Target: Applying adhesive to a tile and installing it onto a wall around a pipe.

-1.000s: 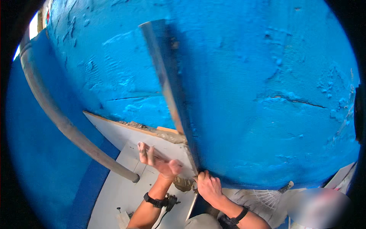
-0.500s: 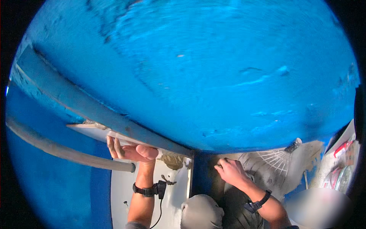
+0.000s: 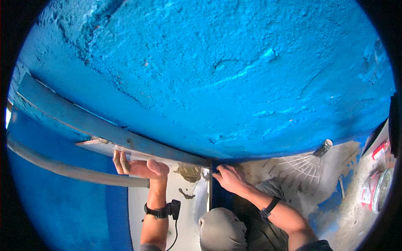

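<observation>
My left hand (image 3: 140, 166) is open, palm up and fingers spread, beneath a long grey bar (image 3: 92, 115) along the blue wall (image 3: 217, 83); its fingertips touch the pale panel (image 3: 94, 146) under that bar. My right hand (image 3: 230, 180) has curled fingers at the dark vertical edge (image 3: 211, 187) near the bar's end; what they grip, if anything, is hidden. Between my hands, a patch of muddy mortar (image 3: 188, 173) sticks to a white surface (image 3: 138, 209).
A grey pipe (image 3: 75, 171) runs across the left, below the bar. At right stand a white fan-shaped wire rake (image 3: 303, 169) and a red-and-white tin (image 3: 377, 190). My knee (image 3: 222, 230) shows at the bottom.
My view has swung, so the bar now slants low across the left. My right hand moved right off the bar's end, then back left to the dark edge; my left stays under the panel.
</observation>
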### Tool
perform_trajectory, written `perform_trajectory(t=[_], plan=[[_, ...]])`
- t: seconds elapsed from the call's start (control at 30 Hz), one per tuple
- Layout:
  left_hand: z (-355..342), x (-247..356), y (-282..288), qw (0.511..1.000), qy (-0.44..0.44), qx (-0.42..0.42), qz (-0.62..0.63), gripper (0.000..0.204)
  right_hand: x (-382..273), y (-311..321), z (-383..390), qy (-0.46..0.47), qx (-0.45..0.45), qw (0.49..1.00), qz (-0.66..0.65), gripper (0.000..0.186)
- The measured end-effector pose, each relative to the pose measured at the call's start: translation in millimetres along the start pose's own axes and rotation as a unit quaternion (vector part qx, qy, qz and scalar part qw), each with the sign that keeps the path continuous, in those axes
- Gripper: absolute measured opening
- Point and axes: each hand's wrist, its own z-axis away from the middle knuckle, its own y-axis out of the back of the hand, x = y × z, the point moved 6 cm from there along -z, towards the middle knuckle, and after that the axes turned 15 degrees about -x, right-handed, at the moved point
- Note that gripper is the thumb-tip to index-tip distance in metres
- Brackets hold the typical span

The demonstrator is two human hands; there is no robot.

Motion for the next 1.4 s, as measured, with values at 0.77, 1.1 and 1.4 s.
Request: perform_trajectory(t=[0.77, 1.1, 1.4], plan=[[-59, 26, 9, 0.997, -0.055, -0.015, 0.061, 0.079, -29, -12, -25, -0.015, -0.011, 0.982, 0.187, 0.021], [30, 46, -12, 0.971, 0.093, -0.209, -0.064, 0.120, -28, -36, -10, -0.020, -0.062, 0.988, 0.141, 0.028], [69, 46, -26, 0.957, 0.123, -0.263, -0.018, 0.137, -17, -22, 3, 0.013, -0.055, 0.990, 0.128, 0.040]])
